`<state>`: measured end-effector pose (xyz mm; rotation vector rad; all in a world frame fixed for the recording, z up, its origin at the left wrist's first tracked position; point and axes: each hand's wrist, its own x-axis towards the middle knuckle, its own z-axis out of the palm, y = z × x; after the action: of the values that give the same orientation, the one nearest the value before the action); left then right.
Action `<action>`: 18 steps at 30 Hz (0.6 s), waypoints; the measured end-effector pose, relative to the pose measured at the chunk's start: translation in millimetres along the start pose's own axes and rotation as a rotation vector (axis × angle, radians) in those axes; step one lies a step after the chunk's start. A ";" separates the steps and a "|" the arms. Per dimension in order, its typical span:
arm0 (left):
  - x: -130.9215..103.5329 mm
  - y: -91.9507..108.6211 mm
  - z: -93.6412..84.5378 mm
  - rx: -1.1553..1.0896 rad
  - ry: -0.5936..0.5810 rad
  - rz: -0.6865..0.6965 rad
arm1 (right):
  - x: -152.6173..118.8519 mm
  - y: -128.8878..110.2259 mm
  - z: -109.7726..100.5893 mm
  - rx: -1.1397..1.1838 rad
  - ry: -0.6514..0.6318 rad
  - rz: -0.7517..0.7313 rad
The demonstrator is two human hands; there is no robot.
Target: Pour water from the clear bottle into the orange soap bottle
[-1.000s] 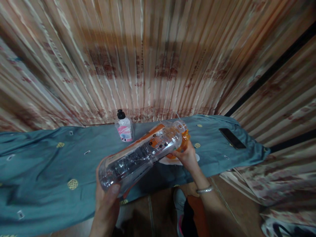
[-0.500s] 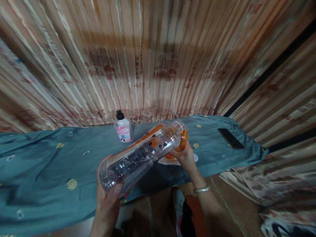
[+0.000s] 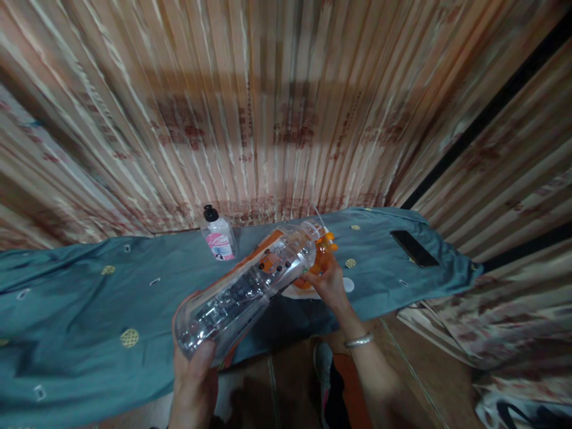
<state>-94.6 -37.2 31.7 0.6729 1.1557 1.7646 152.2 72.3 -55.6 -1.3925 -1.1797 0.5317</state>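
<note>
A large clear plastic bottle (image 3: pixel 241 292) with an orange printed label lies aslant, its neck pointing up and to the right. My left hand (image 3: pixel 195 372) is closed round its base, thumb on the near side. At the bottle's neck, my right hand (image 3: pixel 329 280) grips an orange see-through plastic container (image 3: pixel 322 253), partly hidden by my fingers and the bottle. A thin clear strip or tube rises beside the container's top. Under these, a white and orange item (image 3: pixel 299 294) rests on the cloth, mostly covered from view.
A pump bottle (image 3: pixel 220 238) with a black top and pink label stands behind on the teal cloth (image 3: pixel 89 310). To the right lies a black phone (image 3: pixel 414 248). A white disc (image 3: pixel 347 285) is beside my right hand. Pleated curtains (image 3: pixel 268 119) hang behind.
The view has shifted slightly. Both hands, the clear bottle and the orange container appear a little further left and keep nearly the same tilt and grip.
</note>
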 end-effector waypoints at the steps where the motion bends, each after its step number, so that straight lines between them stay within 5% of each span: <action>1: -1.7 -0.4 1.5 -0.005 0.003 -0.003 | 0.1 0.4 0.0 -0.003 0.002 -0.001; 18: 0.4 -4.2 8.3 -0.041 0.050 -0.039 | 2.2 0.2 -3.9 -0.019 0.003 0.030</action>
<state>-86.4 -32.6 31.3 0.5810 1.1554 1.7764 156.4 72.4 -54.2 -1.4290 -1.1657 0.5401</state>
